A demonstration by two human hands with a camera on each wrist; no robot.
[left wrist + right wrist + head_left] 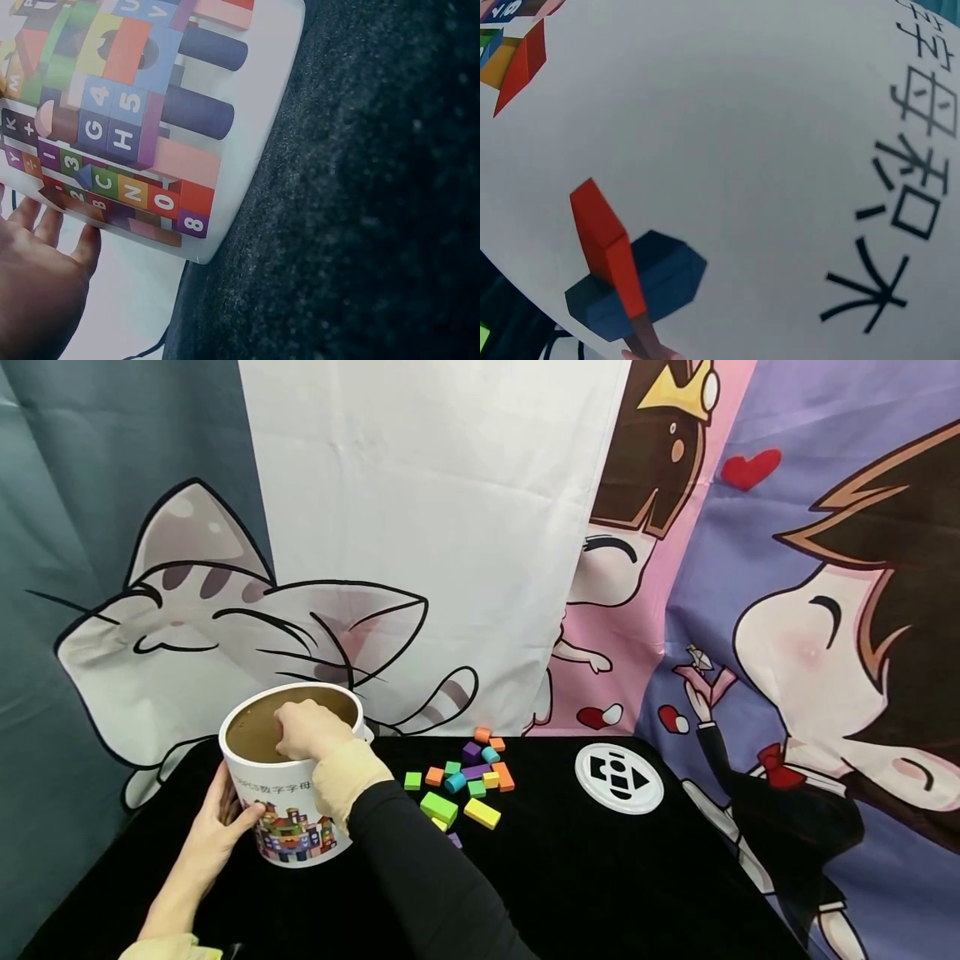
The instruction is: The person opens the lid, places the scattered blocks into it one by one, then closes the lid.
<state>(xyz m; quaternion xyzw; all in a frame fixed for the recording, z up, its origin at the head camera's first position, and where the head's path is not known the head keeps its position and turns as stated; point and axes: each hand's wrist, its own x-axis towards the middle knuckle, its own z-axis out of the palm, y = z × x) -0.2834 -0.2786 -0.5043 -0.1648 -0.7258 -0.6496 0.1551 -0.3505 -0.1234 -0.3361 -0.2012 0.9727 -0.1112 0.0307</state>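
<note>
A white bucket (262, 777) with colourful blocks printed on its front stands at the left of the black table, its mouth uncovered. My left hand (213, 831) holds the bucket's left side, thumb towards the printed front. In the left wrist view, the fingers of my left hand (45, 262) lie against the printed wall. My right hand (309, 731) reaches over the rim into the mouth, its fingers bent downward; I cannot tell whether they hold anything. The right wrist view is filled by the bucket's printed wall (727, 150), and the hand itself is hidden there.
Several coloured wooden blocks, including a green block (438, 808) and a yellow block (482, 813), lie loose right of the bucket. Farther right lies a white round lid (619, 779) with shaped cut-outs. A cartoon-printed curtain (450, 527) hangs behind the black tabletop (570, 877).
</note>
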